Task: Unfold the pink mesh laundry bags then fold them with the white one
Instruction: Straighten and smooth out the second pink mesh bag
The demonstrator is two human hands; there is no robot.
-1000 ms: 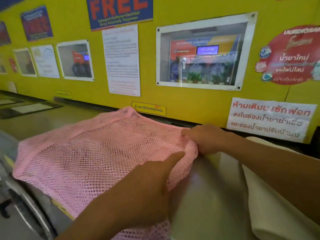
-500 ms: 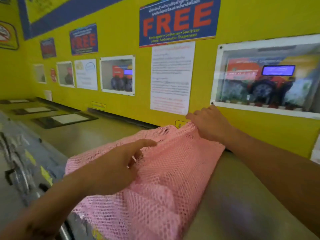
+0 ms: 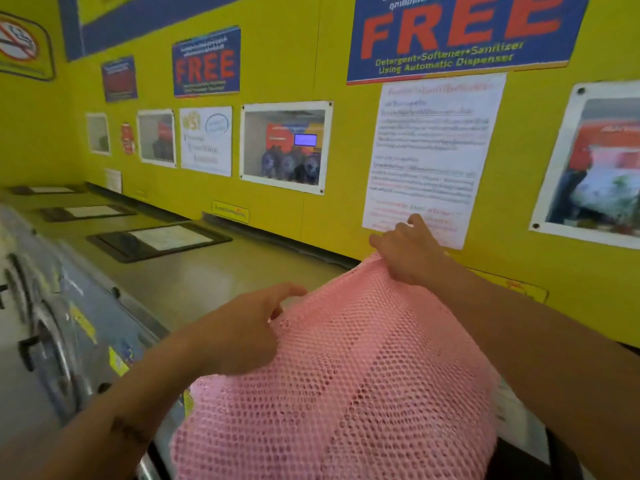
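Observation:
A pink mesh laundry bag (image 3: 346, 382) is held up above the washer top, hanging down toward me. My right hand (image 3: 407, 252) pinches its far top corner, close to the yellow wall. Lower and to the left, my left hand (image 3: 249, 327) grips the bag's near top edge, index finger stretched out. The bag's lower part runs out of the bottom of the frame. No white bag shows in this view.
The beige top of a row of washing machines (image 3: 194, 275) runs back to the left, with dark lid panels (image 3: 159, 240). Machine fronts (image 3: 52, 306) face left below it. The yellow wall (image 3: 311, 133) with posters and windows stands just behind.
Both hands have lifted the pink bag off the machine top, and it now hangs between them. The view has swung left, so the white fabric at the right is out of sight.

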